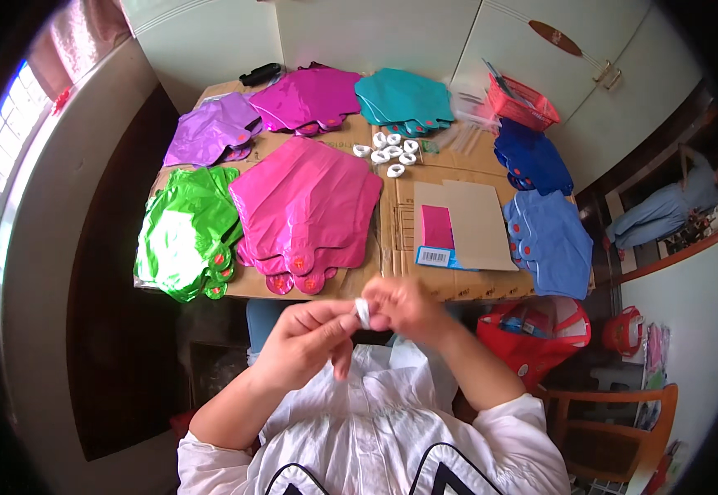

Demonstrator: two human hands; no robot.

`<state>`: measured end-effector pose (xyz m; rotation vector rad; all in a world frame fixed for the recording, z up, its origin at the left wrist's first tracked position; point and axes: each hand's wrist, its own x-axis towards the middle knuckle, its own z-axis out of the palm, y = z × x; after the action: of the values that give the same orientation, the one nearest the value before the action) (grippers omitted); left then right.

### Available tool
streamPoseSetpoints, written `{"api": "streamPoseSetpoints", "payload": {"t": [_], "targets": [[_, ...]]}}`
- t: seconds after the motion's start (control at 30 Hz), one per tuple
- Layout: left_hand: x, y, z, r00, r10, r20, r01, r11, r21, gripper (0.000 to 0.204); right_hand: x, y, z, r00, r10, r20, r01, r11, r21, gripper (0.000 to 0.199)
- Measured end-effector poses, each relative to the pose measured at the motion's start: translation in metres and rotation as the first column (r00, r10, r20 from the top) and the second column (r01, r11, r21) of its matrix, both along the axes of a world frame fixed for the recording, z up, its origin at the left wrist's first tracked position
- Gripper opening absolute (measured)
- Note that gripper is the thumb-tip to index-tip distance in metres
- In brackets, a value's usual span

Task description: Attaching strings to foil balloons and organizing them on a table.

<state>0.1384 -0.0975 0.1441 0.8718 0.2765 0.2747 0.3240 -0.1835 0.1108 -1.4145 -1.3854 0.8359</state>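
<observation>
A small white coil (363, 313), which looks like wound ribbon, is pinched between my two hands above the table's near edge. My left hand (309, 337) grips it between thumb and fingers. On its other side, the fingertips of my right hand (411, 312) close on it, slightly blurred. Several similar white coils (393, 152) lie grouped farther back on the table. Nearest to my hands is a stack of flat pink foil pieces (305, 210) with scalloped ends, like uninflated foil balloons. To its right lies a beige card sheet (481, 227) with a pink patch and a blue-edged label beside it.
Cardboard (449, 172) covers the table. Around it lie foil stacks: green (181, 231), lilac (210, 132), magenta (309, 97), teal (404, 97), dark blue (534, 157) and light blue (548, 243). A red basket (524, 107) stands back right; a red bag (532, 338) and wooden chair (614, 396) are below right.
</observation>
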Motion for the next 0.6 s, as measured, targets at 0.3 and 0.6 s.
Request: {"api": "streamPoseSetpoints", "payload": {"t": [0.3,0.6], "targets": [[0.001,-0.012,-0.01,0.987,-0.051,-0.154,0.09,0.962,0.258,0.026,0.013,0.002,0.019,0.996,0.029,0.083,-0.035,0.997,0.071,0.019],[-0.003,-0.011,-0.013,0.976,-0.128,-0.175,0.173,0.947,0.272,0.027,0.018,-0.001,0.029,0.999,0.03,0.018,-0.033,0.987,0.16,0.017]]}}
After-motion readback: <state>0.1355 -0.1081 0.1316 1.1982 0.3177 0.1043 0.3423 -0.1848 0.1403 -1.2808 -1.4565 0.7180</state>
